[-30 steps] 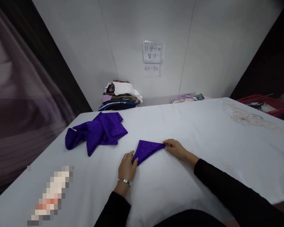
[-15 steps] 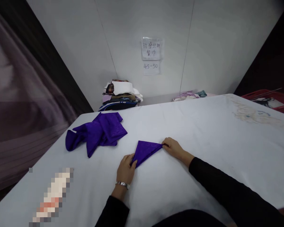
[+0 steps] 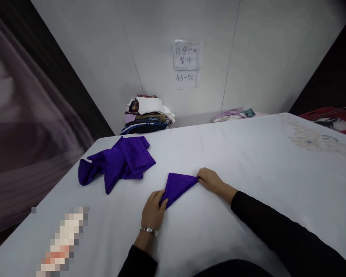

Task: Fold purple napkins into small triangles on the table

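Observation:
A purple napkin [image 3: 178,187], folded into a triangle, lies on the white-covered table [image 3: 233,154] in front of me. My left hand [image 3: 154,209], with a metal bracelet at the wrist, pinches the triangle's lower left corner between thumb and fingers. At its right corner, the fingertips of my right hand [image 3: 208,179] are closed on the cloth. Several layers show along the triangle's lower right edge. Farther left lies a loose heap of purple napkins [image 3: 127,159], touched by neither hand.
Against the wall rises a stack of folded clothes [image 3: 148,113]. More cloths [image 3: 233,114] lie beyond the table's back edge. A red basket [image 3: 325,113] stands at the right. Something blurred out [image 3: 63,238] is on the table at the lower left. A paper sign [image 3: 186,55] hangs on the wall.
Both hands keep their hold on the triangle's corners, and the napkin's fold looks the same. The view has shifted slightly.

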`<state>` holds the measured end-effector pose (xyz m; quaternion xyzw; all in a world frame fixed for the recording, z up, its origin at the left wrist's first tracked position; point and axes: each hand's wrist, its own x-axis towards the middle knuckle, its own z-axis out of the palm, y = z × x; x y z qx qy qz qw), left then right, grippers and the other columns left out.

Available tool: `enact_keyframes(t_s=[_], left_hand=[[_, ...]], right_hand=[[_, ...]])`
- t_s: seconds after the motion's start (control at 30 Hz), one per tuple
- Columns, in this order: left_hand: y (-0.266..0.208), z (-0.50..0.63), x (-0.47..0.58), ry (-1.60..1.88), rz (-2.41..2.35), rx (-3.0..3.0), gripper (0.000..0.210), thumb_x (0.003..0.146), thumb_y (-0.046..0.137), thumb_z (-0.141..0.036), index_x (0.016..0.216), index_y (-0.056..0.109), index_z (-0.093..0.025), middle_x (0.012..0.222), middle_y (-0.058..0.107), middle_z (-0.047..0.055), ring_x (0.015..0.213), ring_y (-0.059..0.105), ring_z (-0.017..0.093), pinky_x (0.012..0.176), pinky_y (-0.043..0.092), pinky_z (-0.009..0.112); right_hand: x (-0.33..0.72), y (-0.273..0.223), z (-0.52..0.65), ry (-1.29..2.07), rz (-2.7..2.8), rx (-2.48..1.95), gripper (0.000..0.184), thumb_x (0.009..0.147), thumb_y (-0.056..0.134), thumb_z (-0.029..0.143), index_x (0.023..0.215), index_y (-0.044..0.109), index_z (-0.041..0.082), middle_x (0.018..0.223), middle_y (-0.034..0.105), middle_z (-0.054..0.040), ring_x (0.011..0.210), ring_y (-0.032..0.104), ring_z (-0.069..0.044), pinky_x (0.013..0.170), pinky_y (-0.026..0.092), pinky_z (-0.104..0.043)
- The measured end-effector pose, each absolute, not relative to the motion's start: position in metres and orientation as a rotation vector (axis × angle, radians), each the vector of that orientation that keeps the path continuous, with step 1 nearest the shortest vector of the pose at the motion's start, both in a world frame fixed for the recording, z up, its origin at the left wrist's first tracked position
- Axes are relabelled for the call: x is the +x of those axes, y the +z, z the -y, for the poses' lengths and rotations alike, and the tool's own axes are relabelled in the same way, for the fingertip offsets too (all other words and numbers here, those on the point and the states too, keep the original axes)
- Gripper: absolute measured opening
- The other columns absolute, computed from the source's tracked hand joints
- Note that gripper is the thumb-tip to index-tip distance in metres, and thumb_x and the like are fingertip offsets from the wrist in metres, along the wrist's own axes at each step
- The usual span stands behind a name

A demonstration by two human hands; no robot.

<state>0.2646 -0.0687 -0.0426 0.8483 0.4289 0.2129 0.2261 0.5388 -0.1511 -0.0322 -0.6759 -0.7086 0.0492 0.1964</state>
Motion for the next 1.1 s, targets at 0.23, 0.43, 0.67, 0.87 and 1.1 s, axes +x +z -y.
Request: enact_keyframes(t_s=[0.23, 0.43, 0.67, 0.87, 1.1], left_hand=[[-0.042, 0.068, 0.265, 0.607, -1.169, 2.346, 0.031, 0.081, 0.048, -0.029, 0.111, 0.056, -0.023, 0.107, 0.058, 0.003, 0.099, 0.054, 0.019, 0.088, 0.046, 0.036], [-0.042, 0.068, 0.264, 0.634, -1.155, 2.378, 0.031, 0.081, 0.048, -0.029, 0.110, 0.057, -0.024, 0.106, 0.059, 0.003, 0.099, 0.055, 0.019, 0.088, 0.046, 0.036], [-0.045, 0.069, 0.263, 0.641, -1.108, 2.474, 0.041, 0.083, 0.045, -0.023, 0.124, 0.047, -0.026, 0.122, 0.050, 0.005, 0.107, 0.050, 0.019, 0.092, 0.044, 0.037], [-0.040, 0.073, 0.262, 0.545, -0.983, 2.664, 0.048, 0.080, 0.040, -0.006, 0.118, 0.054, -0.031, 0.140, 0.034, 0.003, 0.097, 0.052, 0.019, 0.083, 0.048, 0.040], [-0.037, 0.073, 0.261, 0.485, -0.968, 2.696, 0.051, 0.074, 0.040, 0.000, 0.107, 0.063, -0.032, 0.135, 0.042, 0.002, 0.103, 0.051, 0.022, 0.082, 0.048, 0.038]], right_hand=[[0.541, -0.029, 0.147, 0.069, 2.089, -1.912, 0.014, 0.086, 0.047, 0.024, 0.094, 0.058, 0.019, 0.088, 0.059, -0.0053, 0.084, 0.050, -0.018, 0.074, 0.038, -0.029], [0.537, -0.029, 0.138, 0.075, 2.151, -2.009, 0.013, 0.085, 0.044, 0.019, 0.087, 0.058, 0.019, 0.087, 0.059, -0.0044, 0.083, 0.050, -0.017, 0.072, 0.036, -0.027], [0.543, -0.035, 0.134, 0.082, 2.062, -2.132, 0.017, 0.087, 0.045, 0.029, 0.081, 0.058, 0.018, 0.083, 0.061, -0.0052, 0.079, 0.053, -0.017, 0.068, 0.035, -0.027], [0.550, -0.031, 0.142, 0.099, 2.044, -2.095, 0.020, 0.088, 0.044, 0.033, 0.084, 0.057, 0.019, 0.084, 0.060, -0.0034, 0.080, 0.052, -0.016, 0.069, 0.035, -0.026], [0.555, -0.035, 0.150, 0.070, 2.029, -1.912, 0.017, 0.088, 0.042, 0.026, 0.084, 0.057, 0.018, 0.081, 0.058, -0.0039, 0.077, 0.050, -0.017, 0.071, 0.036, -0.028]])
